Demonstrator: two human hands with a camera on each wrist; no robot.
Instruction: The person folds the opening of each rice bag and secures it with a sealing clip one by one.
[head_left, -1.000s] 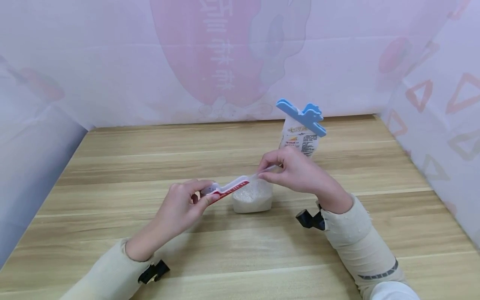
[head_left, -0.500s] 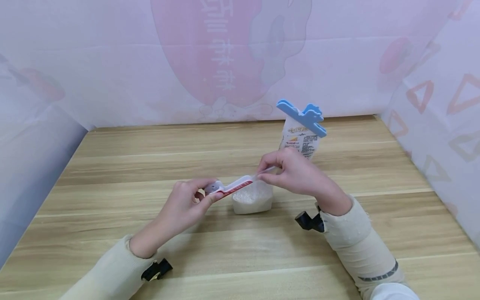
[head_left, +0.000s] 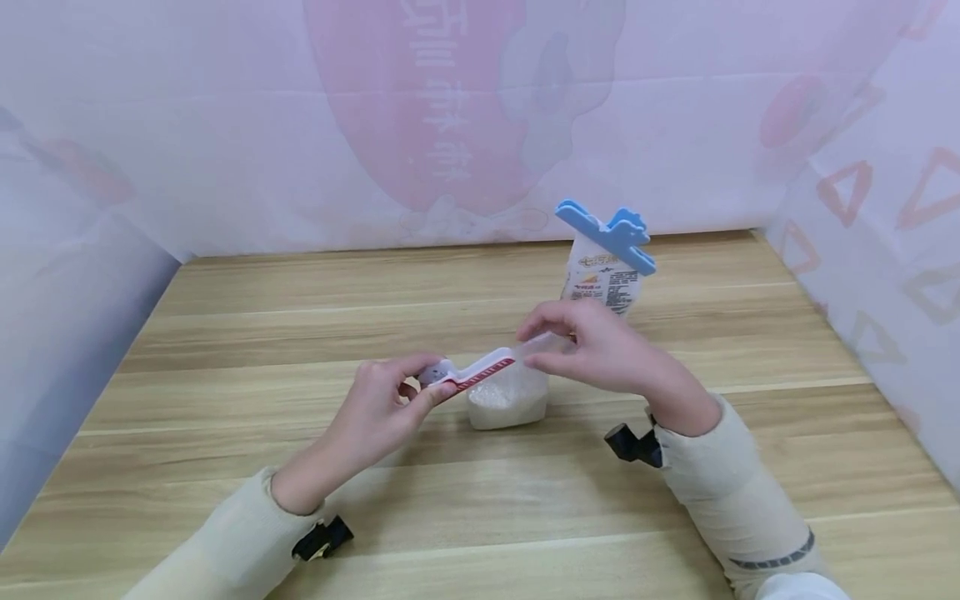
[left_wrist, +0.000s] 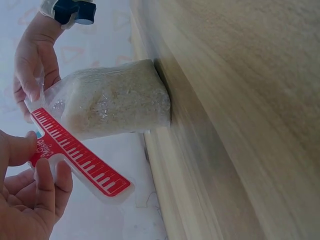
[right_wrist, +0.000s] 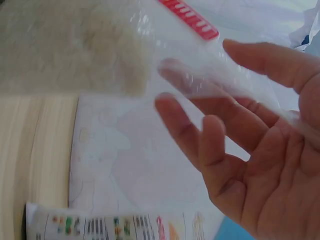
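A clear plastic bag of white rice-like grains (head_left: 508, 404) stands on the table, its neck drawn up. My left hand (head_left: 382, 400) pinches the handle of a red and white bag clip (left_wrist: 80, 152) with a piano-key print. The clip's bar lies across the bag's neck; whether it bites the plastic I cannot tell. My right hand (head_left: 600, 346) is at the bag's top. In the right wrist view its thumb and fingers (right_wrist: 215, 135) stand apart, with the loose plastic between them.
Behind the right hand stands a printed white packet (head_left: 600, 275), closed at its top by a large blue clip (head_left: 606, 236). The wooden table (head_left: 300, 317) ends at a printed cloth backdrop (head_left: 262, 167), with cloth walls at both sides.
My left hand has moved slightly right with the red clip, bringing its bar farther across the bag's neck. The right hand's thumb and fingers have spread from their pinch on the plastic.
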